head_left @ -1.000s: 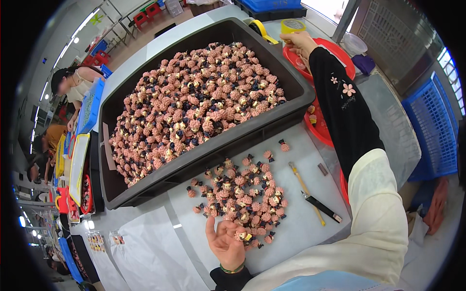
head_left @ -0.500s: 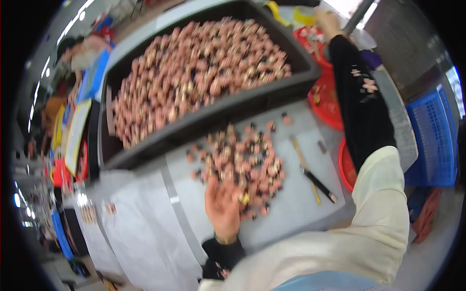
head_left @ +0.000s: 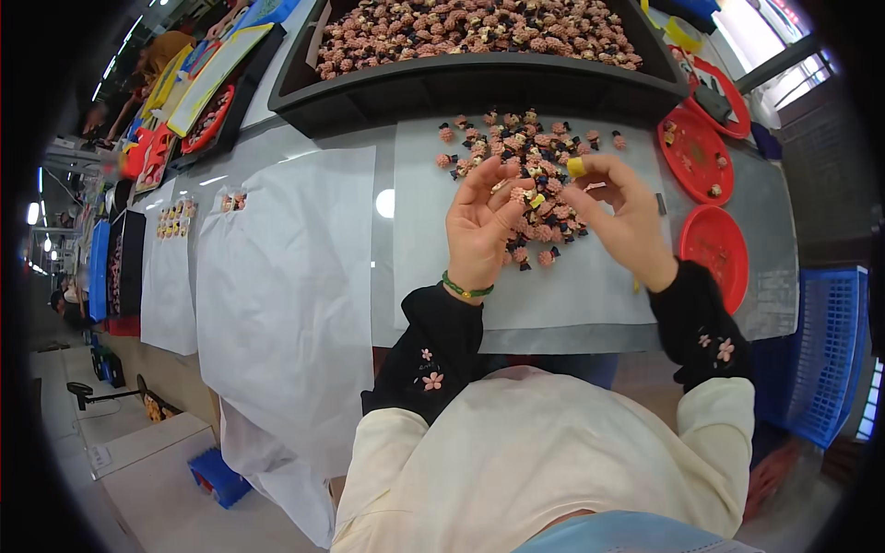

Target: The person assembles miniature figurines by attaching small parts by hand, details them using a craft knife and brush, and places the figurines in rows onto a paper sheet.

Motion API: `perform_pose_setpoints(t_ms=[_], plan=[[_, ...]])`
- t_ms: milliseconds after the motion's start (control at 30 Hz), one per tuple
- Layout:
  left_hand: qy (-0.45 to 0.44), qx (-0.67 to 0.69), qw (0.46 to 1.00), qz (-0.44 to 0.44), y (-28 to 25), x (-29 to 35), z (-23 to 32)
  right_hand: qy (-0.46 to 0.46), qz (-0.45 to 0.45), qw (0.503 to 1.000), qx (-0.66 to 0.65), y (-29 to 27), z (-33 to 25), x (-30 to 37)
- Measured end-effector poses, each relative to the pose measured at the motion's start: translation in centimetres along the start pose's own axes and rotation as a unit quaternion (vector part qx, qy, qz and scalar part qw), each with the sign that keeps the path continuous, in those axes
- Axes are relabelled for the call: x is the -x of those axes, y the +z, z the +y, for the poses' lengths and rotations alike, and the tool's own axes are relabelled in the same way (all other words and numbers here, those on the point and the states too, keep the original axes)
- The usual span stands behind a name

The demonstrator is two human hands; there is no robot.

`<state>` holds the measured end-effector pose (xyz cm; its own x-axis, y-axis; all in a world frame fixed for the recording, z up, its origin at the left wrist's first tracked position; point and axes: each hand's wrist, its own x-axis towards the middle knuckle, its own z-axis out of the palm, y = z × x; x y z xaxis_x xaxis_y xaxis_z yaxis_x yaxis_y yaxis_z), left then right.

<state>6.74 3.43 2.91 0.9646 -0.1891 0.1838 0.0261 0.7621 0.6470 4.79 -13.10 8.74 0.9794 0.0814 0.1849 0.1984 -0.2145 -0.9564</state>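
Above the pile of pink pieces (head_left: 525, 175), the left hand (head_left: 481, 226) pinched one small piece (head_left: 535, 199); the right hand (head_left: 627, 221), just beside it, curled loosely, holding nothing.

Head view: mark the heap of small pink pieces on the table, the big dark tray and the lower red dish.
heap of small pink pieces (head_left: 544, 147), head view, upper middle of the heap.
big dark tray (head_left: 479, 85), head view, its near wall.
lower red dish (head_left: 717, 251), head view, bare inner face.

A heap of small pieces (head_left: 525, 157) lies before the big tray (head_left: 479, 83), dishes (head_left: 701, 152) to its right.
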Motion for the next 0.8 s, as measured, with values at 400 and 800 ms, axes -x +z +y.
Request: perform_pose_setpoints(t_ms=[400,800], plan=[[0.038,-0.027,0.995,0.085,0.6,4.7,2.5,-0.194,0.097,0.964,0.157,6.3,-1.1,3.8],[-0.121,0.004,0.974,0.193,-2.3,11.9,14.6,-0.161,-0.032,0.971,0.174,7.2,1.3,10.2]])
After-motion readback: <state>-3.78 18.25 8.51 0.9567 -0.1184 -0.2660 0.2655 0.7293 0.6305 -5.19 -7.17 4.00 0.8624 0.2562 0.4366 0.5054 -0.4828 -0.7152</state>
